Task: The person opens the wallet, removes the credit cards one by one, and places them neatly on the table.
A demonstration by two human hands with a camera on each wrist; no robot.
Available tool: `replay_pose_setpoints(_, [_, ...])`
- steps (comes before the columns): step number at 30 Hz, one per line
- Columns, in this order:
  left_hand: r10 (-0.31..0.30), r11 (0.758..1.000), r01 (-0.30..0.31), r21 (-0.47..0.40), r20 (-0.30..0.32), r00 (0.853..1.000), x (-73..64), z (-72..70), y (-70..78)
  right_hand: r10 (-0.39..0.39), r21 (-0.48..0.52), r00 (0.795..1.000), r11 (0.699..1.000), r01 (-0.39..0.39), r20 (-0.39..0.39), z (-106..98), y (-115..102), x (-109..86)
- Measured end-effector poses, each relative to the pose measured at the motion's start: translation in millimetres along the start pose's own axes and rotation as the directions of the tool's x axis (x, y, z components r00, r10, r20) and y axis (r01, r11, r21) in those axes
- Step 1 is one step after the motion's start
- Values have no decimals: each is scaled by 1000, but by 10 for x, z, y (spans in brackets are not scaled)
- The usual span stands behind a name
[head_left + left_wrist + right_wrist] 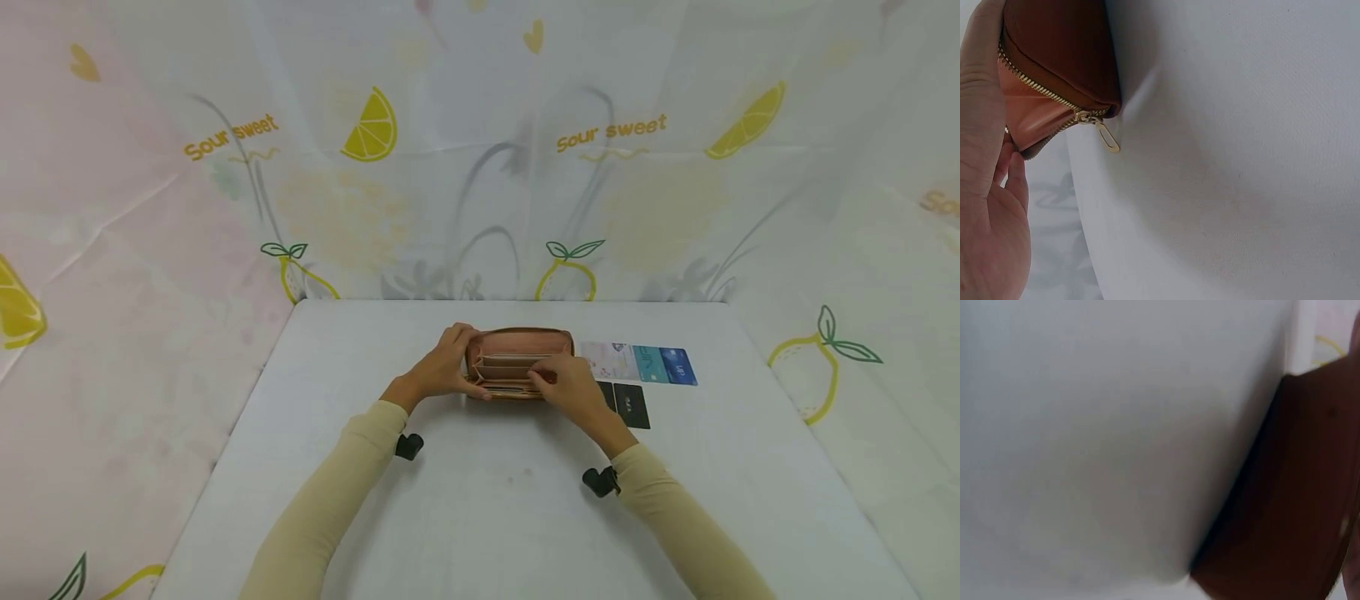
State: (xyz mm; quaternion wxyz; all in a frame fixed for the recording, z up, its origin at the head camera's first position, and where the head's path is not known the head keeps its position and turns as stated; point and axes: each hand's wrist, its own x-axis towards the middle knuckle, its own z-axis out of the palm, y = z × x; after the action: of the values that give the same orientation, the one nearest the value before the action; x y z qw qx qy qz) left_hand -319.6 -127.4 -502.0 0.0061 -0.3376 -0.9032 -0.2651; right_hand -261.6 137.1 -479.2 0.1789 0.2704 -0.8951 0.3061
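Note:
A brown zip-around wallet [521, 342] stands unzipped on the table, its pleated compartments facing up. My left hand [448, 362] grips its left end, thumb along the front and fingers at the back. In the left wrist view, the wallet [1063, 50] shows a gold zipper with its pull [1107, 137] hanging at the corner. My right hand [573, 387] reaches over the right end with curled fingers, tips at the inner dividers; I cannot tell whether they pinch anything. A pale edge [517, 357] shows in one compartment. The right wrist view has the wallet's brown outside [1291, 487].
Right of the wallet lies a row of cards: a pale patterned one [609, 361], a teal one [649, 364] and a blue one [678, 367]. Nearer me are black cards [632, 406], partly behind the right hand. A white table [480, 517] meets a lemon-printed cloth [465, 167] behind.

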Motion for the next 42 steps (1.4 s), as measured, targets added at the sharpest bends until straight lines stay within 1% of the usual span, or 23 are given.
replay_pose_setpoints(2, [10, 1000, -10, 5, -4, 1000, -1, 2, -1, -19, 13, 999, 1000, 19, 50, 75, -77, 32])
replay_pose_setpoints(6, [18, 1000, -17, 18, -11, 1000, -5, 8, 12, -20, -5, 989, 1000, 21, 148, 181, -168, 88])
replay_pose_setpoints(11, [25, 1000, -25, 9, -18, 1000, -21, 2, 55, -3, -20, 975, 1000, 8, 224, 215, -199, 140])
replay_pose_setpoints(13, [27, 1000, -27, 14, -21, 999, -29, -7, 69, -26, -39, 967, 999, 38, 255, 212, -207, 159])
replay_pose_setpoints(15, [35, 999, -34, 23, -25, 999, -34, -14, 74, -75, -78, 953, 992, 102, 295, 207, -221, 179])
replay_pose_setpoints(16, [39, 999, -38, 24, -27, 999, -36, -18, 76, -108, -106, 943, 983, 148, 314, 205, -231, 190])
replay_pose_setpoints(17, [43, 999, -42, 26, -29, 999, -38, -21, 74, -152, -140, 931, 968, 208, 333, 204, -241, 200])
replay_pose_setpoints(18, [48, 999, -47, 27, -32, 998, -40, -23, 71, -205, -176, 915, 944, 278, 347, 203, -253, 210])
replay_pose_setpoints(19, [54, 998, -53, 31, -35, 998, -41, -22, 65, -256, -213, 897, 914, 346, 361, 206, -262, 219])
replay_pose_setpoints(20, [61, 998, -60, 37, -38, 997, -43, -22, 58, -306, -258, 876, 873, 415, 373, 212, -269, 228])
replay_pose_setpoints(21, [68, 997, -67, 40, -40, 997, -43, -22, 53, -346, -293, 860, 836, 464, 375, 217, -277, 232])
replay_pose_setpoints(23, [82, 995, -79, 62, -42, 996, -44, -16, 34, -399, -349, 835, 774, 528, 378, 228, -291, 233])
replay_pose_setpoints(24, [91, 994, -88, 72, -44, 995, -44, -12, 25, -406, -362, 833, 763, 535, 376, 236, -293, 231])
replay_pose_setpoints(26, [104, 991, -99, 86, -47, 993, -47, -6, 9, -396, -374, 838, 763, 527, 375, 253, -297, 221])
replay_pose_setpoints(27, [110, 991, -106, 88, -50, 993, -47, -3, 3, -382, -367, 846, 777, 512, 371, 258, -297, 215])
replay_pose_setpoints(30, [112, 990, -108, 88, -49, 992, -52, -1, -3, -358, -363, 856, 793, 489, 373, 282, -286, 204])
replay_pose_setpoints(33, [96, 992, -92, 83, -37, 995, -50, 1, 7, -363, -366, 851, 786, 499, 379, 284, -277, 197])
replay_pose_setpoints(36, [72, 995, -70, 72, -21, 997, -48, 2, 30, -389, -368, 840, 769, 523, 379, 276, -264, 191])
replay_pose_setpoints(37, [68, 995, -67, 70, -18, 998, -49, 3, 35, -402, -374, 834, 757, 535, 379, 273, -260, 189])
replay_pose_setpoints(40, [68, 996, -67, 66, -14, 998, -53, -3, 51, -437, -391, 818, 725, 567, 374, 268, -258, 187])
replay_pose_setpoints(42, [75, 995, -74, 70, -14, 997, -57, -14, 56, -453, -403, 811, 708, 580, 370, 257, -278, 191])
